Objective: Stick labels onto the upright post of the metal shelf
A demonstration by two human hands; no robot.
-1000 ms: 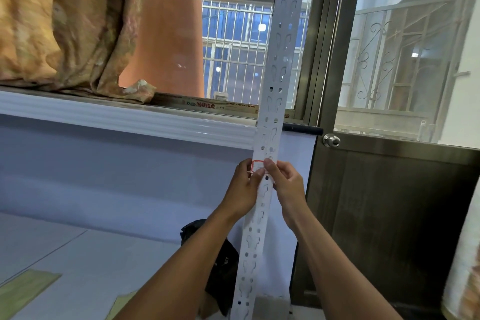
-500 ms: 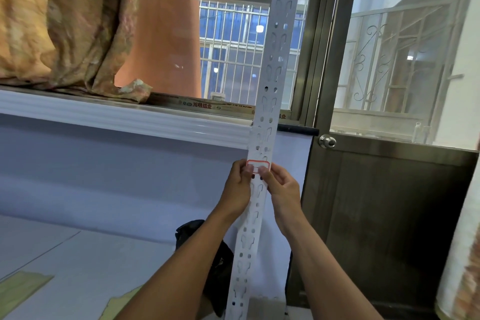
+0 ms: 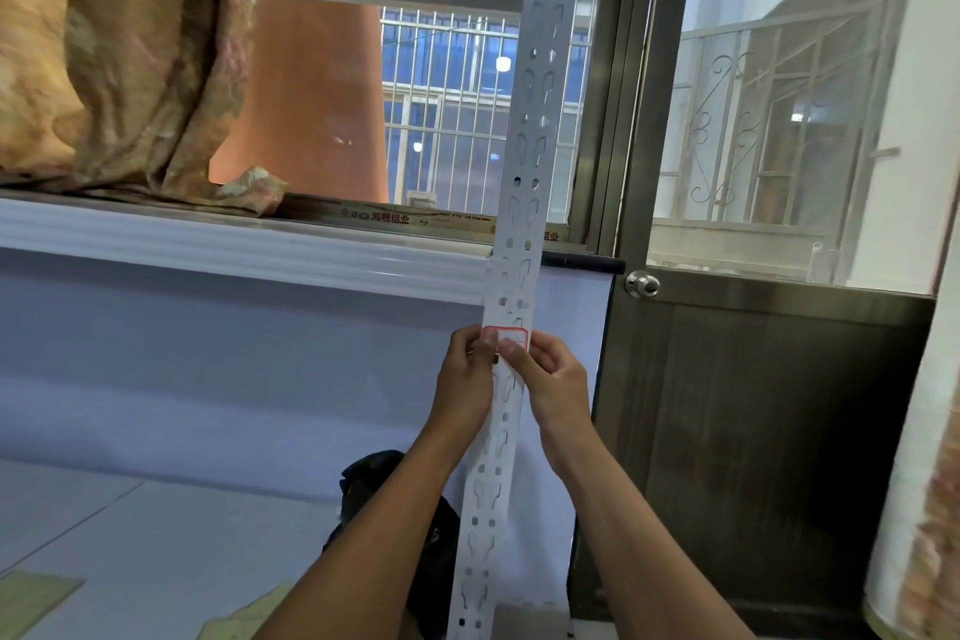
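Note:
A white perforated upright post (image 3: pixel 524 182) of the metal shelf runs from top to bottom through the middle of the view. A small white label with a red border (image 3: pixel 506 336) lies flat across the post just below the shelf level. My left hand (image 3: pixel 465 379) sits on the post's left side, its thumb on the label's left end. On the right side, my right hand (image 3: pixel 550 377) presses its thumb on the label's lower edge. Both hands' fingers wrap behind the post.
A white shelf board (image 3: pixel 234 250) carries crumpled orange-tan cloth (image 3: pixel 119 88) on the left. A dark door with a round knob (image 3: pixel 642 284) stands right of the post. A black bag (image 3: pixel 395 509) lies on the floor behind my arms. A pale roll (image 3: pixel 914 509) fills the right edge.
The label now lies flatter and fully across the post. My thumbs have shifted over it, pressing it down. The view has drifted slightly.

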